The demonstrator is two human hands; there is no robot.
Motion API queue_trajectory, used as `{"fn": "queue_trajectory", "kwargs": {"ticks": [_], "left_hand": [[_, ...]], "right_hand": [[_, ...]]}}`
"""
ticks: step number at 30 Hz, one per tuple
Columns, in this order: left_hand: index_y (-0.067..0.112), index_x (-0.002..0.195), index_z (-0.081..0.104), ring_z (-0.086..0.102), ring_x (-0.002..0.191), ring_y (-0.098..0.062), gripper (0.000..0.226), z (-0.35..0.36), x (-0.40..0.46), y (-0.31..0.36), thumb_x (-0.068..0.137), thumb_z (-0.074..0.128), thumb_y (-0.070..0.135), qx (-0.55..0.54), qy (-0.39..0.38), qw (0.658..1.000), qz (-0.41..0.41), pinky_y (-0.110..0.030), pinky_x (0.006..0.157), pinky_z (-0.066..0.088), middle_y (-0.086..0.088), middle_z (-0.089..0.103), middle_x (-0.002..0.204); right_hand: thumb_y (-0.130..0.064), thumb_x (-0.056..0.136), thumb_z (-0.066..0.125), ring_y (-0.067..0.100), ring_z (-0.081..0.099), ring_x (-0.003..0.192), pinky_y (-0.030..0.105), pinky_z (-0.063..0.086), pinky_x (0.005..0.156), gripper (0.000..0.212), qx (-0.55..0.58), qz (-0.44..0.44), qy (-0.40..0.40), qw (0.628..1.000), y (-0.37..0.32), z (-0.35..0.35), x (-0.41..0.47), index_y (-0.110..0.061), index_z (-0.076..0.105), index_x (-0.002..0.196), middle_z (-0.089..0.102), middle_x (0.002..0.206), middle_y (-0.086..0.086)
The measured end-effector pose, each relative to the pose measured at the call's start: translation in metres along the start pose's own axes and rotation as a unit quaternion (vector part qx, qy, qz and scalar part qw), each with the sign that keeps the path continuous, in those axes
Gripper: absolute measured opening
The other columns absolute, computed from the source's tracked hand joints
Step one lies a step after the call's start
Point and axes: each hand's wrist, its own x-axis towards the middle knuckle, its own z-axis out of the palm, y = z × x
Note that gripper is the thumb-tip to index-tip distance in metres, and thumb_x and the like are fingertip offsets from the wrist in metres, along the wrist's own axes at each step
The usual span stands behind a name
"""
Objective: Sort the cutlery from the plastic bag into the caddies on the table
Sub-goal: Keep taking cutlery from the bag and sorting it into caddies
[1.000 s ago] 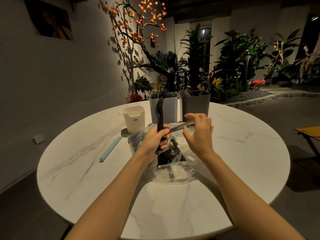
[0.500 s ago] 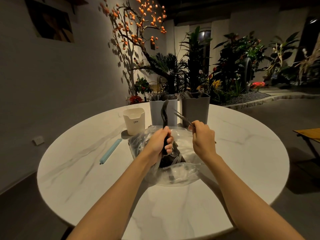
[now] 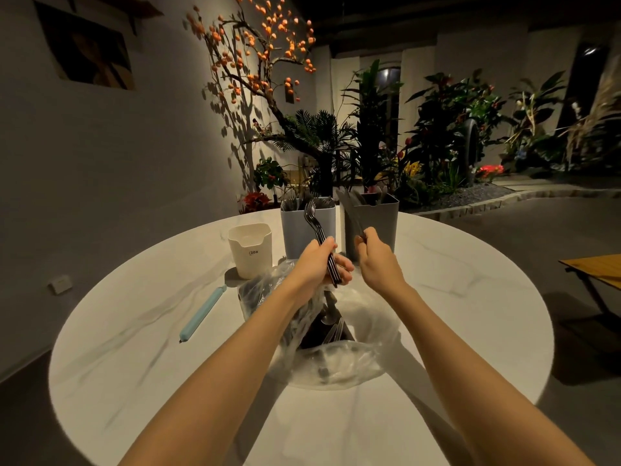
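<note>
A clear plastic bag (image 3: 349,361) with several pieces of cutlery lies in the middle of the round marble table (image 3: 134,348). My left hand (image 3: 316,260) grips a bundle of dark spoons (image 3: 314,220) upright above the bag. My right hand (image 3: 376,257) pinches the handle of a knife (image 3: 353,215), its blade pointing up in front of the dark grey caddy (image 3: 383,220). A light grey caddy (image 3: 295,230) with cutlery stands left of it, and a white caddy (image 3: 250,250) further left.
A pale blue bag clip (image 3: 201,314) lies on the table to the left of the bag. Potted plants and a tree with orange fruit stand behind the table. A wooden folding table (image 3: 594,267) is off to the right.
My right hand has swung the knife from lying level above the bag to pointing up at the dark grey caddy. My left hand has stayed above the bag with the spoons.
</note>
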Motion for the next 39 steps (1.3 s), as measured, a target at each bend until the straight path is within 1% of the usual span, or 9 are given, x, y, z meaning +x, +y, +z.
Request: {"fn": "queue_trajectory", "kwargs": {"ticks": [6,13,17,24,29,32,34,36,39], "left_hand": [[0.009,0.092,0.04,0.046,0.045,-0.015,0.019,0.002,0.025,0.018,0.105,0.031,0.019,-0.044,0.013,0.998,-0.04,-0.023,0.044,0.045,-0.01,0.053,0.061],[0.014,0.078,0.039,0.047,0.05,-0.016,0.034,0.003,0.058,0.024,0.107,0.028,0.028,-0.02,0.06,0.998,-0.011,-0.024,0.051,0.045,-0.005,0.05,0.06],[0.014,0.076,0.04,0.051,0.049,-0.015,0.036,0.005,0.073,0.026,0.106,0.029,0.03,0.003,0.069,0.998,-0.011,-0.028,0.061,0.046,-0.004,0.053,0.059],[0.012,0.067,0.053,0.053,0.061,-0.013,0.053,0.006,0.107,0.024,0.106,0.024,0.033,0.095,0.07,0.993,-0.006,-0.026,0.062,0.045,-0.004,0.057,0.07],[0.011,0.066,0.05,0.05,0.058,-0.011,0.053,0.011,0.125,0.024,0.107,0.022,0.03,0.115,0.067,0.991,0.012,-0.021,0.054,0.042,-0.002,0.054,0.064],[0.01,0.062,0.05,0.05,0.059,-0.014,0.053,0.013,0.135,0.024,0.106,0.025,0.028,0.109,0.061,0.992,0.019,-0.025,0.058,0.043,-0.004,0.055,0.064],[0.001,0.085,0.058,0.051,0.057,-0.013,0.047,0.013,0.143,0.024,0.105,0.027,0.028,0.095,0.053,0.994,0.007,-0.026,0.059,0.043,-0.002,0.055,0.063],[-0.011,0.127,0.046,0.052,0.053,-0.008,0.049,0.014,0.149,0.025,0.105,0.027,0.029,0.092,0.055,0.994,-0.012,-0.025,0.058,0.044,0.001,0.056,0.062],[-0.015,0.14,0.03,0.052,0.051,-0.005,0.059,0.015,0.154,0.027,0.105,0.026,0.032,0.103,0.055,0.993,-0.012,-0.025,0.06,0.044,0.003,0.057,0.06]], "right_hand": [[-0.034,0.104,0.031,0.011,0.043,0.064,0.024,0.035,0.056,0.026,0.135,0.062,-0.056,0.987,-0.011,-0.012,0.037,-0.009,0.038,0.103,0.048,0.079,0.002],[-0.032,0.105,0.028,0.016,0.046,0.061,0.029,0.043,0.055,0.034,0.163,0.07,-0.092,0.98,-0.016,-0.016,0.07,-0.009,0.044,0.086,0.047,0.072,0.007],[-0.027,0.105,0.026,0.012,0.04,0.06,0.027,0.032,0.055,0.044,0.132,0.045,-0.054,0.989,-0.014,-0.014,0.088,-0.017,0.041,0.065,0.045,0.066,0.001],[-0.035,0.104,0.028,0.014,0.045,0.063,0.031,0.033,0.06,0.045,0.165,0.086,0.041,0.982,-0.004,-0.014,0.123,-0.011,0.052,0.075,0.049,0.069,0.002],[-0.033,0.102,0.03,0.018,0.041,0.06,0.034,0.034,0.061,0.045,0.237,0.118,0.101,0.959,0.002,-0.019,0.149,-0.017,0.042,0.061,0.043,0.062,0.001],[-0.033,0.1,0.028,0.021,0.046,0.068,0.036,0.036,0.068,0.041,0.203,0.162,0.109,0.96,0.005,-0.025,0.158,-0.013,0.051,0.075,0.05,0.072,0.003],[-0.037,0.1,0.025,0.025,0.05,0.079,0.038,0.039,0.078,0.04,0.161,0.177,0.11,0.965,0.006,-0.026,0.162,-0.013,0.053,0.085,0.055,0.083,0.005],[-0.041,0.1,0.021,0.026,0.05,0.08,0.039,0.041,0.079,0.042,0.15,0.17,0.11,0.968,0.008,-0.025,0.168,-0.015,0.049,0.082,0.054,0.082,0.005],[-0.038,0.101,0.022,0.022,0.045,0.072,0.035,0.035,0.071,0.042,0.188,0.156,0.087,0.966,0.012,-0.023,0.176,-0.018,0.042,0.07,0.047,0.073,0.003]]}}
